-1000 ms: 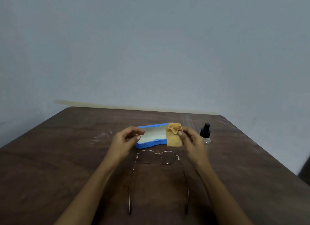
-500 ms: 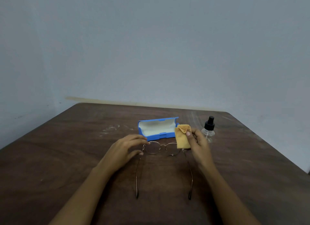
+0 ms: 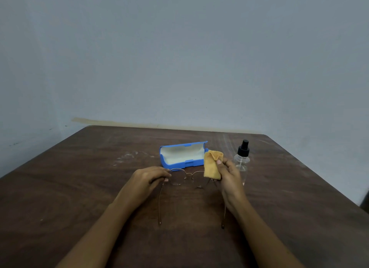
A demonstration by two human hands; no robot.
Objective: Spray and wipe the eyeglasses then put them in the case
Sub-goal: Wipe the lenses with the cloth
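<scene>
Left grip pinches eyeglasses at lens corner, steadying frame on bench for wipe, I judge. Right grip holds folded cloth over other lens. Open case just beyond grips, ready; spray bottle beside right grip.

One pair of eyeglasses, one blue case, one yellow cloth, one spray bottle, one counter, two hands: left hand, right hand.

Brown table — case (open), spray bottle, eyeglasses
</scene>
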